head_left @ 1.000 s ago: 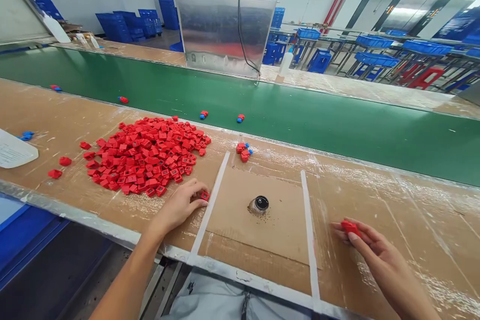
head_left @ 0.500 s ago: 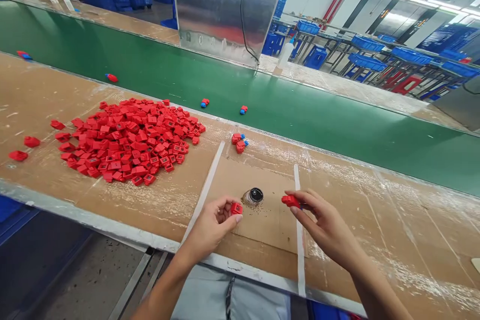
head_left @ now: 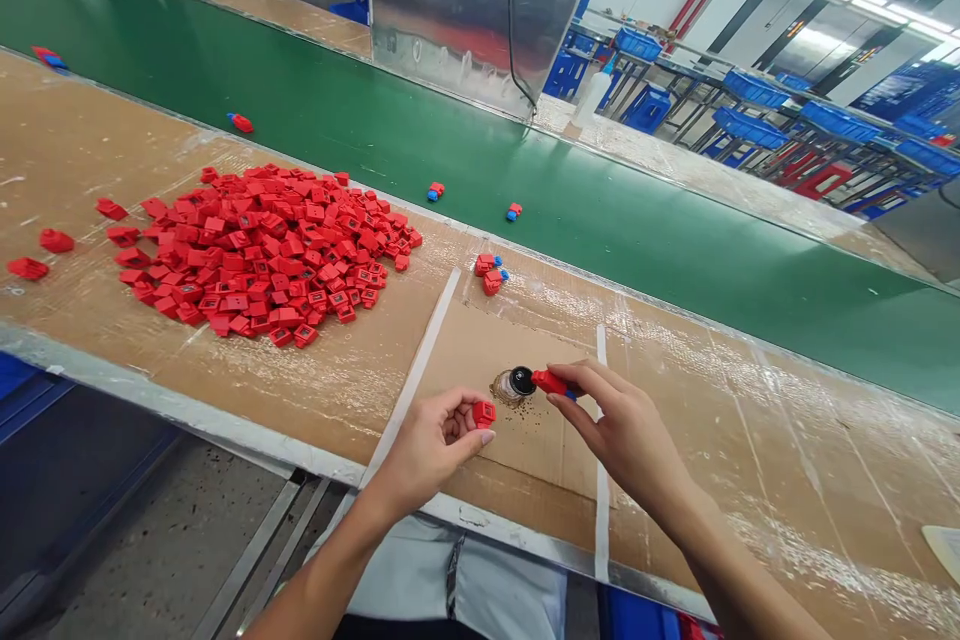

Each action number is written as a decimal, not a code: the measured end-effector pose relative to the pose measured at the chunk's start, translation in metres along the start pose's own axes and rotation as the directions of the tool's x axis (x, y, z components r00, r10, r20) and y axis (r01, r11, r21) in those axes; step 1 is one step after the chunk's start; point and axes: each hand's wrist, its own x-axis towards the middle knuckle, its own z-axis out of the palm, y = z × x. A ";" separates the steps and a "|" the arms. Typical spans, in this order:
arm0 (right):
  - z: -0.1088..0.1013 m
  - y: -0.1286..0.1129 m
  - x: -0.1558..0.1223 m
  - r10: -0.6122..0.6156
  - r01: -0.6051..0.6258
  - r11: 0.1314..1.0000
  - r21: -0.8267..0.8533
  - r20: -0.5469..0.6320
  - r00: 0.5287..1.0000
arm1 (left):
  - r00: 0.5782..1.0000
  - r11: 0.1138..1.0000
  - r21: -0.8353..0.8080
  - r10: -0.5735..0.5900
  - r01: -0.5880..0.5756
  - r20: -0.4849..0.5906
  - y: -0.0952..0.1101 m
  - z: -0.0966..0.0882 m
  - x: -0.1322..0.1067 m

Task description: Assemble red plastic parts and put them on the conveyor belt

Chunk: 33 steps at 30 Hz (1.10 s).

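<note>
Between the thumb and fingers of my left hand (head_left: pixel 439 440) is a small red plastic block (head_left: pixel 484 414) with a square opening. My right hand (head_left: pixel 619 410) pinches a red and blue plastic piece (head_left: pixel 551 382), its red end pointing left at the rim of a small round jar (head_left: pixel 517 382). Whether the piece touches the jar I cannot tell. The jar has a black top and clear sides, and stands on a cardboard sheet (head_left: pixel 540 455) with dark specks around it. Beyond it lie a couple of red and blue pieces (head_left: pixel 491 280) on the bench.
A big heap of red blocks (head_left: pixel 262 255) spreads on the bench at left, with a few strays (head_left: pixel 56 240) beside it. Behind runs a green conveyor belt (head_left: pixel 360 150) carrying several red and blue pieces (head_left: pixel 436 191). A metal panel (head_left: pixel 465 10) stands beyond the belt.
My right hand has moved left with the red and blue piece, bringing it up to the jar. My left hand keeps its block and its place. The camera view has tipped slightly downward.
</note>
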 end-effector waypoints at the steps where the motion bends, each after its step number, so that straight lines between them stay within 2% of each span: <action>1: 0.001 -0.001 0.000 -0.016 0.016 1.000 -0.015 -0.001 1.000 | 1.000 1.000 0.019 0.004 -0.004 0.010 0.002 0.000 -0.001; 10: 0.003 -0.005 0.002 -0.086 0.086 0.994 -0.068 0.009 0.996 | 0.999 0.992 0.128 0.009 -0.015 0.051 0.011 0.000 -0.006; 23: 0.003 -0.008 0.002 -0.098 0.101 0.992 -0.073 0.047 0.994 | 0.998 0.988 0.153 0.005 -0.015 0.065 0.011 0.000 -0.006; 29: 0.001 -0.012 0.005 -0.091 0.092 0.994 -0.053 0.007 0.996 | 0.998 0.991 0.134 0.001 -0.010 0.064 0.009 0.000 -0.007; 33: -0.001 -0.013 0.007 -0.033 0.033 0.999 0.002 -0.039 0.999 | 0.996 0.999 0.003 -0.038 0.038 0.084 0.006 0.001 -0.007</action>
